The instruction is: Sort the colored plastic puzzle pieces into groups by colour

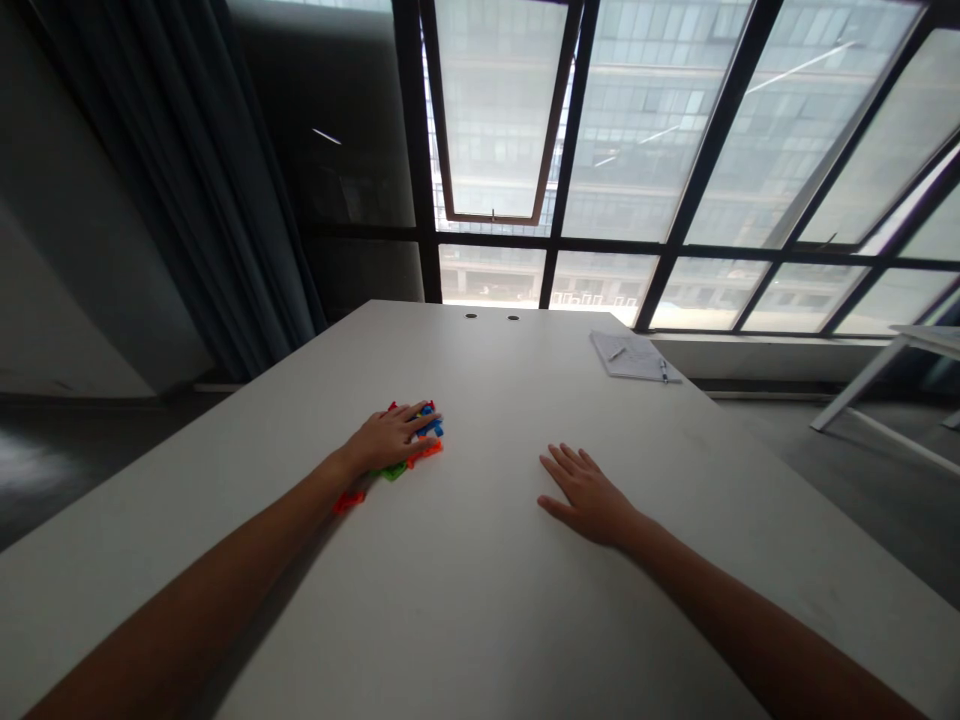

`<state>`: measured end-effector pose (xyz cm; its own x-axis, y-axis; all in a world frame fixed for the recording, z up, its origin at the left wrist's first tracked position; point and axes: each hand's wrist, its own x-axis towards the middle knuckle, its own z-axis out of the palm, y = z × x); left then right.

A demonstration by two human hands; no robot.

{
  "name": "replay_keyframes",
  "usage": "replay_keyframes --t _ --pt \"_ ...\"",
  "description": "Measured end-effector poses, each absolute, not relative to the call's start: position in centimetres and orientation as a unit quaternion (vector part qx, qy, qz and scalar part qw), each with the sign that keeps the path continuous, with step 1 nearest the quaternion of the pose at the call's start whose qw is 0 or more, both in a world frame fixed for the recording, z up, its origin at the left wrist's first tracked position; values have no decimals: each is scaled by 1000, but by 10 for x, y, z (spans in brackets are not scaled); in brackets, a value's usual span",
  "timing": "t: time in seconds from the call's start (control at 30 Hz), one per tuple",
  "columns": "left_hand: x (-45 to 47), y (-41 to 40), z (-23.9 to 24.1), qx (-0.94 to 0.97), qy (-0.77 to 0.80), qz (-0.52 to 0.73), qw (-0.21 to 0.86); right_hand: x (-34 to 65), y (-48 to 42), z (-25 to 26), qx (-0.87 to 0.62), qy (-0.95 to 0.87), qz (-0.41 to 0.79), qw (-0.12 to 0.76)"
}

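Observation:
My left hand (388, 440) lies spread over a small pile of colourful plastic pieces, its fingers apart and covering part of them. Blue pieces (435, 425) show beyond the fingertips, and an orange-red piece (425, 452) sticks out beside the thumb. Under the wrist side a green piece (393, 471) is partly visible. A separate red piece (349, 502) rests next to my left forearm. The exact kind of these pieces is too small to tell. My right hand (589, 495) is flat on the white table (480, 580) to the right, fingers stretched, holding nothing.
Papers (634, 356) with two pens lie at the table's far right. Two dark round cable holes (492, 317) sit near the far edge. Beyond are large framed windows (495, 110), a dark curtain (172, 170) at left and another white table (930, 340) at right.

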<state>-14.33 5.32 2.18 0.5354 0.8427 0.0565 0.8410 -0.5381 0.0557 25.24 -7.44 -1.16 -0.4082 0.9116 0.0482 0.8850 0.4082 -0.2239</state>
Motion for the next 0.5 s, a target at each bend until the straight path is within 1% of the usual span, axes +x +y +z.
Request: replay_keyframes --t 0.1,0.2,0.33,0.43,0.5 --pt "-132 39 23 890 454 50 15 253 -75 -12 -536 -835 87 91" --pt "-107 14 21 916 397 58 20 254 -76 -13 -528 -833 102 133" --pt "-56 -26 17 939 335 81 18 259 -72 -15 -533 -798 137 244" --pt "-12 -43 12 936 331 115 15 263 -67 -16 -547 -749 161 338" --pt "15 -44 9 930 343 131 17 265 -65 -15 -552 -721 170 382"
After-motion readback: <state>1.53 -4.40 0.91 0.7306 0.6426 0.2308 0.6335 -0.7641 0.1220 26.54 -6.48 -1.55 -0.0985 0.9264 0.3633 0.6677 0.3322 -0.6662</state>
